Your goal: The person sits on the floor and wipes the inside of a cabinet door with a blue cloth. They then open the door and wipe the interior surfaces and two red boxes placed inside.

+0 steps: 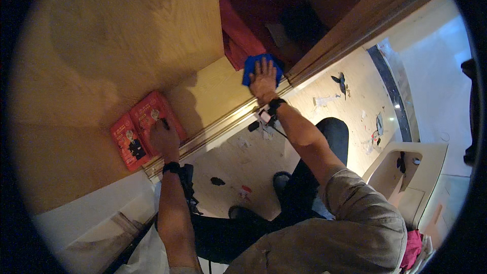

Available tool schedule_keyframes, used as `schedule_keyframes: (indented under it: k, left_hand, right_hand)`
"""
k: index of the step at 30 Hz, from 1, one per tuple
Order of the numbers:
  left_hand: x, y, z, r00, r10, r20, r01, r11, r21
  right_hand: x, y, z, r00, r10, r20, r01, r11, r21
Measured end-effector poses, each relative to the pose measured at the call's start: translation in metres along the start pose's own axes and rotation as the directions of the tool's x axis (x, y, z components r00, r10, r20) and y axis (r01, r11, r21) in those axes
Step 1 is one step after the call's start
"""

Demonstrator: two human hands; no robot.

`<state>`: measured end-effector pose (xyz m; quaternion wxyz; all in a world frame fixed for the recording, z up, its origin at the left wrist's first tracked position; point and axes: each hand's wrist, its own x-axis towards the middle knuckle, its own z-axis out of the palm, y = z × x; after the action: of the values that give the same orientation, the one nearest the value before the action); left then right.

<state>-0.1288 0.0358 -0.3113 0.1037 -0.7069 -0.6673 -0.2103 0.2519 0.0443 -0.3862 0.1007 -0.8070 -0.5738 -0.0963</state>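
Observation:
My right hand lies with spread fingers on a blue cloth, pressed to the wooden cabinet's floor near its front edge. Beside that hand, red fabric lies in the dark compartment. My left hand is over a red printed box in the left part of the cabinet and seems to hold a small dark object; its fingers are partly in shadow. A second red box with a printed figure stands against the first. Both wrists wear black straps, the right one with a small device.
A sliding-door track runs along the cabinet's front edge, with a brown wooden door edge at upper right. Scraps and dark bits lie on the floor around my feet. A pale basin is at the right.

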Motion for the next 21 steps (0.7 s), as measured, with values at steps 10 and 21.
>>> schedule_keyframes:
  k: [10,21]
  left_hand:
    - [0.001,0.016,-0.019,0.997,-0.081,-0.012,0.081,0.996,0.036]
    - [-0.001,0.012,-0.015,0.999,-0.033,-0.041,0.031,0.999,-0.04]
  right_hand:
    - [-0.012,-0.036,0.0,0.96,0.187,0.208,-0.193,0.981,0.007]
    - [-0.039,-0.093,-0.012,0.803,-0.522,0.288,0.43,0.842,0.327]
